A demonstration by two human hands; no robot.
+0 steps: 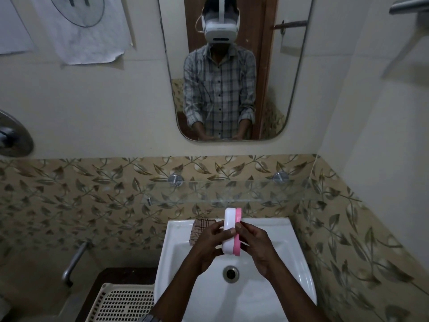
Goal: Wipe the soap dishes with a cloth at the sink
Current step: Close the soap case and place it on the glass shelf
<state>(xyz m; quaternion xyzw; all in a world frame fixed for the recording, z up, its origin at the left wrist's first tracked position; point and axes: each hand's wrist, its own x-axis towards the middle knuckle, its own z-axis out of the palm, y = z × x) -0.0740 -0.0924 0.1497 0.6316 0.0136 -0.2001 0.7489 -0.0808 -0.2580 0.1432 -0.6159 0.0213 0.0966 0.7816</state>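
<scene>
A soap dish with a white half (228, 223) and a pink half (237, 231) is held on edge above the white sink (299, 270). My left hand (209, 242) grips the white side, fingers curled round it. On the pink side, my right hand (257, 245) holds it with the thumb pressed along the seam. A brown checked cloth (199, 230) lies on the sink's back left rim, partly hidden behind my left hand.
The drain (231, 272) sits in the basin below my hands. A glass shelf (222, 191) juts from the leaf-patterned tiles above the sink. A cream plastic basket (120, 303) stands at the lower left beside a metal pipe (74, 263). A mirror (227, 66) hangs above.
</scene>
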